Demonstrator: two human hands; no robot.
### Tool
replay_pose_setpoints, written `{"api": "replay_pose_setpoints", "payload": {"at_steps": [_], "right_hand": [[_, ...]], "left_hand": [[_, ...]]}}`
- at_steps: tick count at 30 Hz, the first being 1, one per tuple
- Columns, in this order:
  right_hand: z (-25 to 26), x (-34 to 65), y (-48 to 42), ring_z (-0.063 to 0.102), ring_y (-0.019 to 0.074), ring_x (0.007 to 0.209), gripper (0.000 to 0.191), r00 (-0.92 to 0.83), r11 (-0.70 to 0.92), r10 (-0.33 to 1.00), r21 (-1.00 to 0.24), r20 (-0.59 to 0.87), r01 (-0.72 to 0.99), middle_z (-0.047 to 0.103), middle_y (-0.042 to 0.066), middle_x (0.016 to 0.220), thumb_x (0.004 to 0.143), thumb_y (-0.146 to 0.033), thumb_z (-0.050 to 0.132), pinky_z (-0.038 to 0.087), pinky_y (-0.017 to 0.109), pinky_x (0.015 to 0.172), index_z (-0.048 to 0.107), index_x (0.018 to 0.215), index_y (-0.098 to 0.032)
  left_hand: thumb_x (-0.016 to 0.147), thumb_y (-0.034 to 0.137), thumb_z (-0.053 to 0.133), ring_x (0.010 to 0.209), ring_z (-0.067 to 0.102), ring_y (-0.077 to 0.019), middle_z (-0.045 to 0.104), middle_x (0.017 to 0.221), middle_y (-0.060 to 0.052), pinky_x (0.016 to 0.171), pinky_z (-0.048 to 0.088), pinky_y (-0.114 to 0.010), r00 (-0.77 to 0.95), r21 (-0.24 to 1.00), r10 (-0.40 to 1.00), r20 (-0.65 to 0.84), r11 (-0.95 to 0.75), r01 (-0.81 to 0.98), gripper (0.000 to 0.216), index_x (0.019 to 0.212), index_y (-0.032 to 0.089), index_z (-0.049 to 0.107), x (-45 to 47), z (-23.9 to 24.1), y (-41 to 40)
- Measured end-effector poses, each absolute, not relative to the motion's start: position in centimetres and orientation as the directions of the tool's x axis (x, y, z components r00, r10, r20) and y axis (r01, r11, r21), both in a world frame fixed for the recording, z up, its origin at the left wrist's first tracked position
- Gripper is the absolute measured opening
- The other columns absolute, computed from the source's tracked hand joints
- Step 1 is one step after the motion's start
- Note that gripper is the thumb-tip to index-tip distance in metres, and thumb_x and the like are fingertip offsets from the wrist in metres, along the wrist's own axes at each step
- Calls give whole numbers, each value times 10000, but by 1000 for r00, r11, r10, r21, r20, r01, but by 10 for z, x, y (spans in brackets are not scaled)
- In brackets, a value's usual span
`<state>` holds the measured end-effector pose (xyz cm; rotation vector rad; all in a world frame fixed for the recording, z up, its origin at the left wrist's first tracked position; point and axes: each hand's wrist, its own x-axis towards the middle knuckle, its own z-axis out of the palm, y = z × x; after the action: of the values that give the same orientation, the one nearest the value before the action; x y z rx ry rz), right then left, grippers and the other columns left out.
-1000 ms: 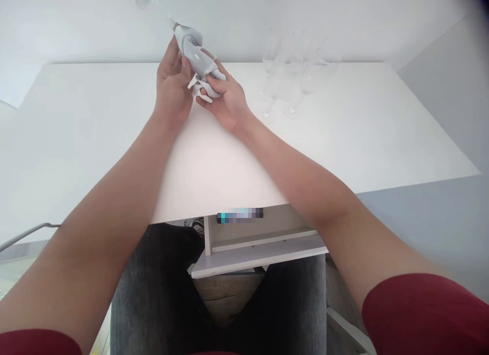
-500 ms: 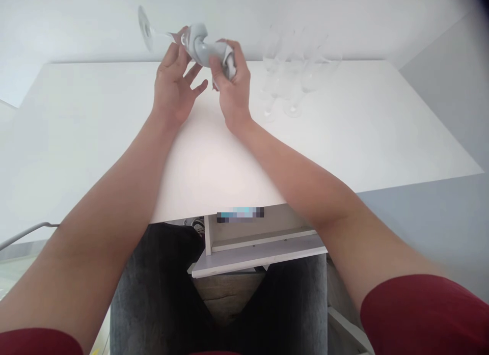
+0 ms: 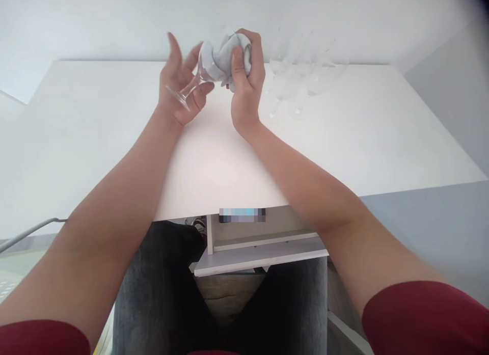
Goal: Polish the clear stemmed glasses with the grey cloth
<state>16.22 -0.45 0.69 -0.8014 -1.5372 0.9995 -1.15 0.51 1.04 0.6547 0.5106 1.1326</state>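
- Glass [image 3: 193, 85] with a long stem, held in the air above the far middle of a white surface [image 3: 114, 120], tilted with foot pointing near-left and bowl raised to the right.
- Left hand [image 3: 179, 87] open and loose beneath the stem, fingers [image 3: 173, 47] spread upward, palm cradling the round foot; grip wide, more a rest than a clasp.
- Right hand [image 3: 246, 75] closed firmly around a bunched pale grey cloth [image 3: 221, 54], which wraps the bowl of the glass; grip narrow, holding cloth and bowl together.
- Bowl almost wholly hidden by the cloth; rim not visible, so impossible to tell whether cloth reaches inside.
- Cluster of other clear stemmed glasses [image 3: 298, 85] standing upright on the surface just right of the right hand, close enough to be knocked by an elbow or a swung foot.
- Judged best practice: steady the stem low near the foot with the left fingers rather than an open palm, since the thin stem looks the likeliest part to snap under twisting.
- Turn bowl and cloth gently against each other, squeezing lightly; thin glass probably cracks under a hard pinch.
- Keep the work well over the surface and away from the standing glasses.
- Below the near edge, grey trousers [image 3: 153, 294] and a small shelf [image 3: 260, 253] under the surface; red sleeves [image 3: 424, 319] at the bottom corners.
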Motion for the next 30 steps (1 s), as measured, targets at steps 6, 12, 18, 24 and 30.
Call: {"api": "replay_pose_setpoints", "payload": {"at_steps": [6, 12, 18, 24, 30], "right_hand": [[2, 151, -3, 585, 219, 931, 336, 26, 589, 802, -782, 597, -204, 577, 15, 1000, 1022, -651, 410, 561, 322, 801, 495, 1151, -354], [6, 155, -1, 497, 251, 1377, 383, -24, 583, 812, -812, 583, 20, 555, -29, 1462, 1010, -557, 367, 525, 378, 1062, 527, 1346, -467], [11, 160, 4, 535, 227, 1295, 406, -20, 738, 651, -626, 759, 252, 582, 23, 1378, 1072, -343, 249, 453, 328, 1145, 588, 1289, -400], [13, 164, 8, 575, 280, 1054, 455, -6, 773, 529, -479, 849, 415, 634, 47, 1121, 1078, -229, 243, 474, 397, 993, 672, 1187, -334], [20, 169, 5, 562, 281, 1078, 469, -65, 781, 510, -429, 858, 454, 689, 4, 1077, 1104, -259, 269, 477, 382, 990, 717, 1189, -369]], "left_hand": [[1050, 705, 279, 583, 402, -117, 701, 821, -34, 509, 324, -300, 281, 894, 956, -84, 197, -403, 626, 1145, 245, 692, 2, 2, -1], [1042, 615, 482, 427, 298, -68, 751, 967, -33, 378, 216, -310, 266, 959, 962, 64, 14, -281, 445, 984, 258, 741, -1, 1, -3], [960, 645, 634, 424, 172, -56, 749, 942, 13, 357, 158, -308, 285, 954, 945, 161, -74, -291, 392, 958, 265, 729, 0, 2, -3], [938, 629, 641, 450, 405, -90, 768, 889, -26, 383, 222, -307, 230, 966, 964, 130, -71, -249, 347, 905, 296, 733, -2, -3, 2], [1034, 580, 505, 388, 178, -41, 738, 949, -16, 327, 146, -317, 277, 955, 952, 133, -48, -294, 413, 874, 258, 708, -5, 0, 1]]}}
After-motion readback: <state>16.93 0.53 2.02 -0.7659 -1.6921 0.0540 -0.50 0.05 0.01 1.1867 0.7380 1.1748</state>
